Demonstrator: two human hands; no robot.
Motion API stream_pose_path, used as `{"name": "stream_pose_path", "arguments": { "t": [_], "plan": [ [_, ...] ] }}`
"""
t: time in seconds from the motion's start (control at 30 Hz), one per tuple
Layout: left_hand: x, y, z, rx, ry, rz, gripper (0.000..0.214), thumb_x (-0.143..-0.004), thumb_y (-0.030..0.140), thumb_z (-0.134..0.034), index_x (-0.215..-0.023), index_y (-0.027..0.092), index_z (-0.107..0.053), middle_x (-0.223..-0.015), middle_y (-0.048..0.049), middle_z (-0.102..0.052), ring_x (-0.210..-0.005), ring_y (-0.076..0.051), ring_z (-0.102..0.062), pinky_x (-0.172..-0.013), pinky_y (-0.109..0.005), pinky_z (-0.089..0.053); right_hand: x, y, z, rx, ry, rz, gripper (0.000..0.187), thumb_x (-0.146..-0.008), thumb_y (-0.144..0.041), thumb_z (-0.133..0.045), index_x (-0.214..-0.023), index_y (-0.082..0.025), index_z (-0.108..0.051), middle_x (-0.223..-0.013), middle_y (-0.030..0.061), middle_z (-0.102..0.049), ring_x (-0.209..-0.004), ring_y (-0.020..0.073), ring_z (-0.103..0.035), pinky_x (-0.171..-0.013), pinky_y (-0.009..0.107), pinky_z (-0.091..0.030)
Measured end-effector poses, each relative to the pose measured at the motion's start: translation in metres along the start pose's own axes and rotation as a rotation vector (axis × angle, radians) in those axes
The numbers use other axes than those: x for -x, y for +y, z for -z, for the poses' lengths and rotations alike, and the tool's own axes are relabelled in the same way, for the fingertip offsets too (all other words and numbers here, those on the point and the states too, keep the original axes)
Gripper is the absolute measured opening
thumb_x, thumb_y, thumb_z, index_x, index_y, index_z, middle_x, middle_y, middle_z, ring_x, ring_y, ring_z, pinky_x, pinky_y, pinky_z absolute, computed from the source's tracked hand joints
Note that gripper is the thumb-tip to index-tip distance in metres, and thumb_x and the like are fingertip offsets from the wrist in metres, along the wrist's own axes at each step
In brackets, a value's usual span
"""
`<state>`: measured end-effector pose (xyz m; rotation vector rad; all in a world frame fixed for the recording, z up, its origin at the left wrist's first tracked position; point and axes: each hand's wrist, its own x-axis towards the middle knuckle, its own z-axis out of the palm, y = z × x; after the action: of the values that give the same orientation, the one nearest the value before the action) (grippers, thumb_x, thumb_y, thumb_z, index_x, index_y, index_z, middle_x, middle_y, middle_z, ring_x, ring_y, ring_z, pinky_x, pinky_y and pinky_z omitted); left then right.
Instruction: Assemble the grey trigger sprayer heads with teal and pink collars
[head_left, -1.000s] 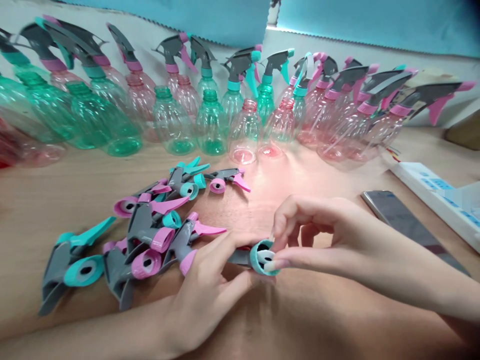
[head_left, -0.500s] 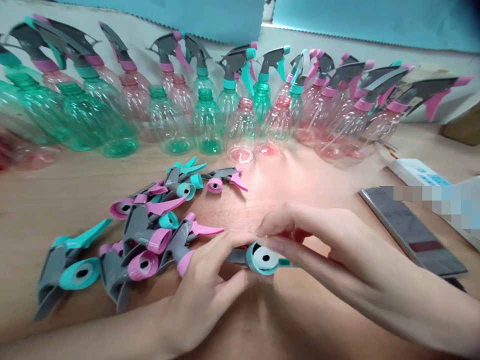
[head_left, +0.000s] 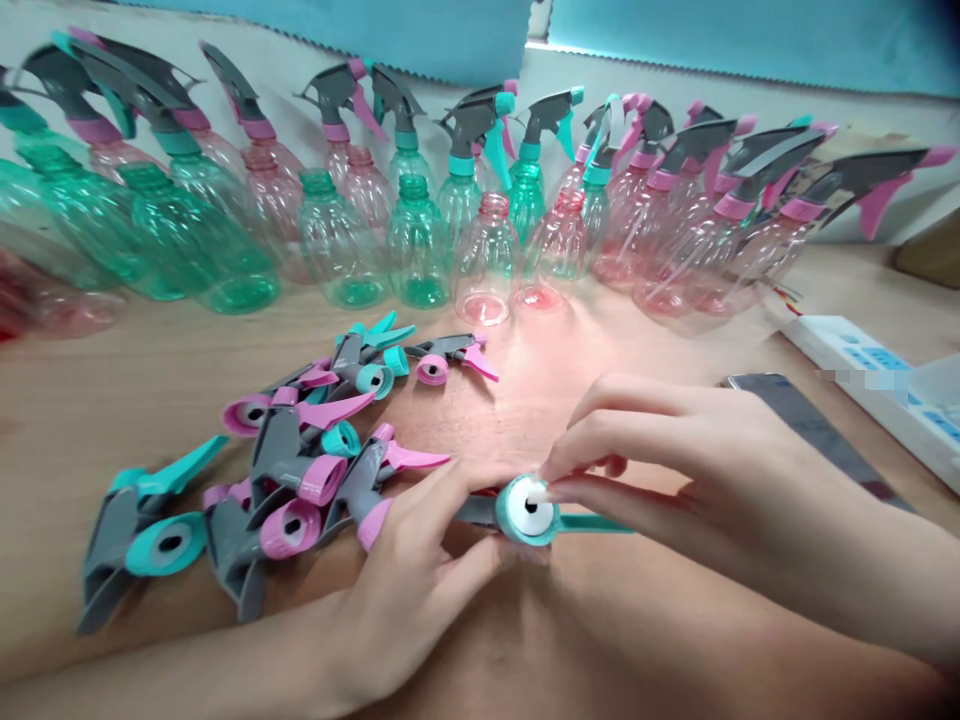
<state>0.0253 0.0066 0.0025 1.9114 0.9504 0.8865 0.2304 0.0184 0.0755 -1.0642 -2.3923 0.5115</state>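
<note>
My left hand (head_left: 420, 570) is closed around a grey trigger spray head (head_left: 480, 512), whose teal collar (head_left: 507, 520) faces me. Its teal trigger (head_left: 592, 523) sticks out to the right, partly under my right hand. Inside the collar lies a white washer (head_left: 531, 522) with a dark hole in the middle. My right hand (head_left: 660, 470) is closed in a pinch, thumb and forefinger tips on the washer at the collar's upper right. To the left, several loose spray heads (head_left: 300, 460) with pink or teal collars lie heaped on the table (head_left: 592, 640).
Clear green bottles (head_left: 418, 250) and pink bottles (head_left: 487, 265) stand open-necked at the back. Behind them and to the right stand bottles fitted with spray heads (head_left: 472, 125). A phone (head_left: 810, 430) and a white power strip (head_left: 847, 345) lie at the right.
My right fingertips have shifted slightly right across the collar, showing more of the teal trigger. The washer, tilted with a dark gap above it before, now sits flatter. My left hand keeps its hold.
</note>
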Motion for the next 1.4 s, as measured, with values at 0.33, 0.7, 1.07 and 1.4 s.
{"name": "stream_pose_path", "arguments": {
  "t": [0.33, 0.7, 1.07, 1.4],
  "plan": [
    [-0.002, 0.002, -0.001, 0.07, 0.021, 0.103, 0.023, -0.084, 0.018, -0.063, -0.104, 0.028, -0.058, -0.088, 0.005, -0.066, -0.074, -0.012, -0.064, -0.061, -0.019, -0.051, -0.006, 0.009, 0.002, -0.054, -0.164, -0.101, 0.007, -0.086, -0.024, -0.059, -0.086, -0.023, -0.067, -0.075, -0.0074, -0.063, -0.064, 0.0041, -0.055, -0.055, 0.018, -0.04],
    [0.001, -0.002, 0.0, 0.022, -0.007, -0.008, 0.035, -0.084, 0.009, -0.061, -0.11, 0.031, -0.053, -0.089, 0.0068, -0.067, -0.074, -0.011, -0.064, -0.07, -0.02, -0.05, -0.001, 0.008, 0.005, -0.078, -0.175, -0.079, 0.005, -0.085, -0.025, -0.06, -0.086, -0.022, -0.064, -0.079, -0.0077, -0.064, -0.066, 0.0034, -0.056, -0.057, 0.016, -0.04],
    [0.001, 0.001, 0.004, 0.067, -0.092, -0.068, 0.036, -0.083, 0.002, -0.058, -0.107, 0.028, -0.057, -0.098, 0.0027, -0.064, -0.086, -0.013, -0.06, -0.076, -0.024, -0.047, 0.003, 0.004, 0.007, -0.073, -0.198, -0.027, 0.012, -0.084, -0.021, -0.06, -0.094, -0.026, -0.064, -0.087, -0.0058, -0.062, -0.076, 0.0058, -0.056, -0.062, 0.018, -0.039],
    [0.001, 0.003, 0.005, 0.024, -0.094, -0.105, 0.027, -0.083, 0.004, -0.06, -0.101, 0.025, -0.06, -0.097, 0.0031, -0.061, -0.082, -0.011, -0.056, -0.071, -0.021, -0.044, 0.008, -0.009, 0.006, 0.12, -0.189, -0.004, 0.012, -0.081, -0.02, -0.058, -0.092, -0.023, -0.062, -0.083, -0.0036, -0.061, -0.074, 0.0128, -0.053, -0.059, 0.028, -0.038]
  ]
}}
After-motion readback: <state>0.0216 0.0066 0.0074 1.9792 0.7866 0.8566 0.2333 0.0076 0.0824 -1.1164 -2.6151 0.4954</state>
